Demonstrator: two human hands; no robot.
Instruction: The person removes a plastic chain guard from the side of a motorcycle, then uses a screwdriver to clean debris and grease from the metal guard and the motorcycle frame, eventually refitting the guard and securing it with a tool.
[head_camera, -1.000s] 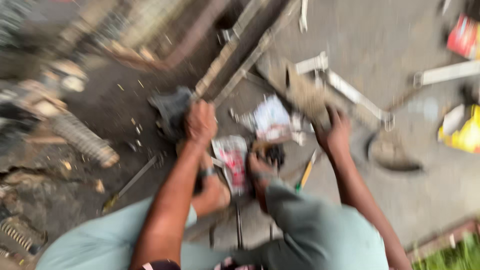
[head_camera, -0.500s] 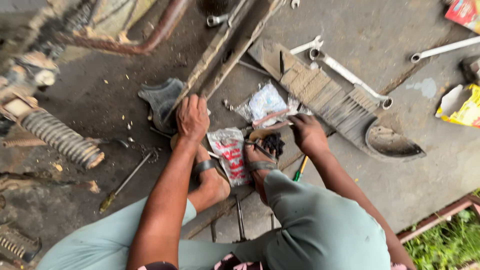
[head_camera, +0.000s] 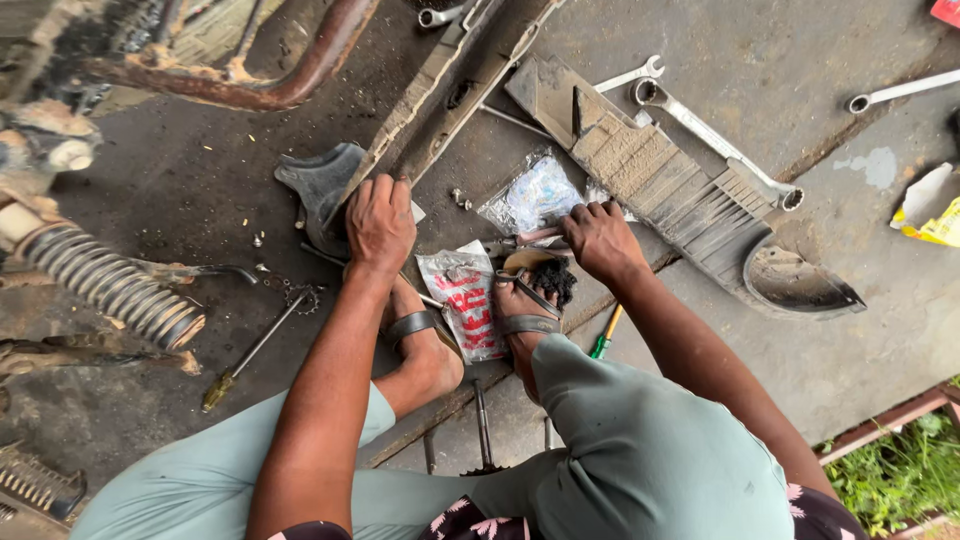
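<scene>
Head: oily concrete floor (head_camera: 800, 60); wrenches (head_camera: 715, 150).

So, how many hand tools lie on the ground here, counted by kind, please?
Wrenches: 4
Screwdrivers: 2
Total: 6

The left hand rests by a dark plastic part; the right hand grips a thin tool.

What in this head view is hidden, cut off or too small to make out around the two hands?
- Right hand: its fingers curl over a thin tool, so the grip is hidden.
- Left hand: its palm covers the spot it presses on the long metal bar.
- Coil spring: its far end runs off the left edge.
- Small nuts: too small to identify.
</scene>
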